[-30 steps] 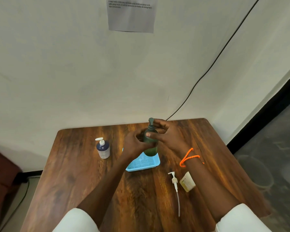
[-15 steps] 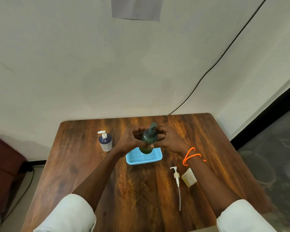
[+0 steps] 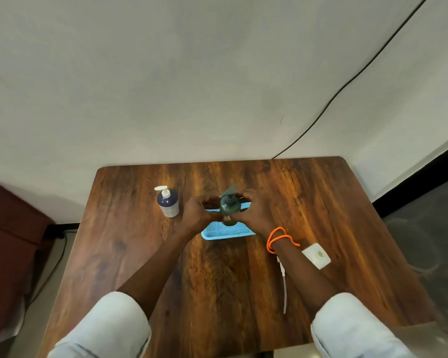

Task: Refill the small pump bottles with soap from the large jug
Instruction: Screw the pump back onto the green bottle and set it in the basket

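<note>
A dark green pump bottle [image 3: 228, 206] stands upright over the light blue tray [image 3: 228, 232] near the middle of the wooden table [image 3: 217, 280]. My left hand [image 3: 198, 211] grips its body from the left and my right hand [image 3: 256, 210] grips it from the right, fingers curled round it. Left of my hands stands a dark blue pump bottle [image 3: 168, 202] with a white pump. No large jug is in view.
A loose white pump with its long tube [image 3: 284, 288] lies on the table under my right forearm. Beside it lies a small cream-coloured square pack [image 3: 316, 255]. The wall is close behind the table; a black cable [image 3: 347, 81] runs down it.
My hands have lowered the green bottle from above the tray down onto it. The camera has tilted down, so the paper sheet on the wall has left the view.
</note>
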